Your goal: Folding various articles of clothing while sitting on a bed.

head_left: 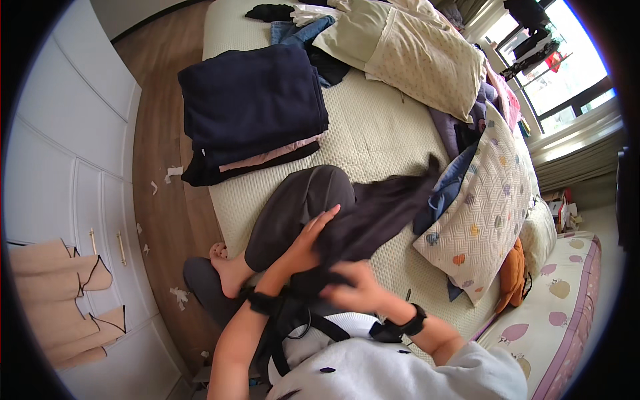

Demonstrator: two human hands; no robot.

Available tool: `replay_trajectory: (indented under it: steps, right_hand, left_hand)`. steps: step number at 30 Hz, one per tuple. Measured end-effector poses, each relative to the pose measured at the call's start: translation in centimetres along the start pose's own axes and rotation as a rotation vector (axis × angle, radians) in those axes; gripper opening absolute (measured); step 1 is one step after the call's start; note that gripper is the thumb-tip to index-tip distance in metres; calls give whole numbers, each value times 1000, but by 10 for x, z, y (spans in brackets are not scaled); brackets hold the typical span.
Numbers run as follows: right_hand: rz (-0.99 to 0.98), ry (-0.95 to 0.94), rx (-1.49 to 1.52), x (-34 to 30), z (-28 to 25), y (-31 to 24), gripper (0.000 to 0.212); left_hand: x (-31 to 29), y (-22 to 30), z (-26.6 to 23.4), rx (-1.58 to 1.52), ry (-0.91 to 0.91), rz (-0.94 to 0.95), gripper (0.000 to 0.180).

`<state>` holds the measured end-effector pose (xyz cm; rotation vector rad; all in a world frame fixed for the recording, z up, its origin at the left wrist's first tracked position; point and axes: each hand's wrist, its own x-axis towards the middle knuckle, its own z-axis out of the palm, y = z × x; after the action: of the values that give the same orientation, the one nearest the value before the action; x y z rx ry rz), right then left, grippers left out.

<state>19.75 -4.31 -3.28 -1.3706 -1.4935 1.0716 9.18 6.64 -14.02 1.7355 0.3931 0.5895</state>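
A dark, nearly black garment [373, 217] stretches over the bed beside my bent knee, its far end smeared by motion. My left hand [308, 243] lies along the cloth's near left edge, with its fingers stretched out and close to my knee. My right hand [360, 287] is blurred at the garment's near end, fingers curled in on the dark cloth. The folds hide part of its fingertips. What kind of garment it is cannot be made out.
Folded clothes form a stack [253, 107] at the left bed edge, navy on top. Pillows [427, 60] and a patterned cushion [477, 207] lie at the far side and right, with loose clothes around them. Paper scraps [173, 173] litter the wooden floor beside white cabinets [73, 140].
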Motion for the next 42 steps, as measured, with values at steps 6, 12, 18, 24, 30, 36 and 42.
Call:
replay_trajectory:
  steps: [6,12,18,24,30,36,42]
  right_hand:
    - [-145,-642,-125,45,39,-19,29]
    - [-27,-187,-216,55,-55,19,30]
    - [238,148,-577,50,-206,112,25]
    - [360,393,-1038,80,-375,247,46]
    - [546,726,-1134,54,-466,338,58]
    - [631,916,-1147,22,-491,388,48]
    - [681,1017,-1088,19,-490,393,42]
  left_hand:
    - [-18,70,-45,-301,73,-56,49]
    - [-67,107,-104,-159,441,-45,48]
    - [29,19,-32,634,122,-76,47]
    - [108,-34,28,976,351,1,46]
    - [133,-62,19,1004,431,-100,42]
    - [136,-64,23,1023,432,-117,40]
    - [139,-67,23,1032,425,-137,36]
